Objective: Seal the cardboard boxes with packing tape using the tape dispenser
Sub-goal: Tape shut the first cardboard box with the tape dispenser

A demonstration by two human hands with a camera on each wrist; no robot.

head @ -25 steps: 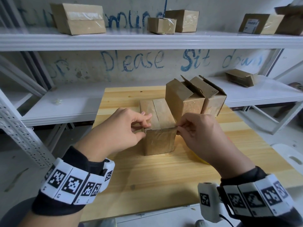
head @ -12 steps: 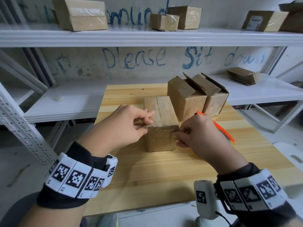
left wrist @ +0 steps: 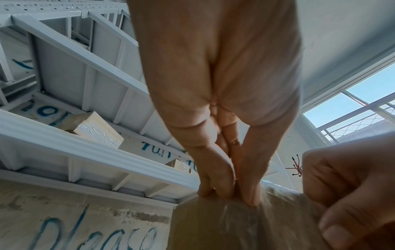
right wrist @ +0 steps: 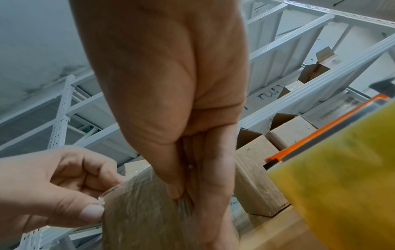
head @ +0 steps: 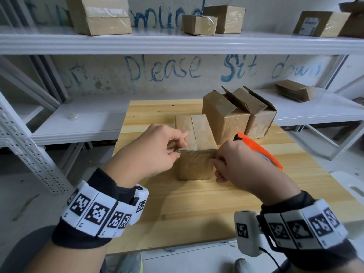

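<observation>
Your left hand [head: 155, 150] is at the near left top corner of the closed box [head: 194, 164], which stands in the middle of the wooden desk [head: 197, 209]. Its fingers [left wrist: 215, 177] are curled narrow and pinch the end of the clear tape [right wrist: 128, 189] at that corner; the left wrist view shows the thumb and the fingertips pressed together on the box edge. Your right hand [head: 242, 166] is at the near right corner of the same box, its fingers [right wrist: 205, 186] bent and close together, pinching the tape against the front face of the box. The tape lies as a shiny, wrinkled film over this front face. The orange tape dispenser [head: 260, 150] is just behind your right hand, to the right of the box, and its yellowish roll [right wrist: 342, 177] fills the right side of the right wrist view; you cannot tell from the pictures if it rests on the desk or hangs on the tape. Two open boxes [head: 236, 115] stand side by side at the far right of the desk, flaps up, just beside the closed box. More boxes [head: 102, 16] lie on the white shelf [head: 177, 43] above.
</observation>
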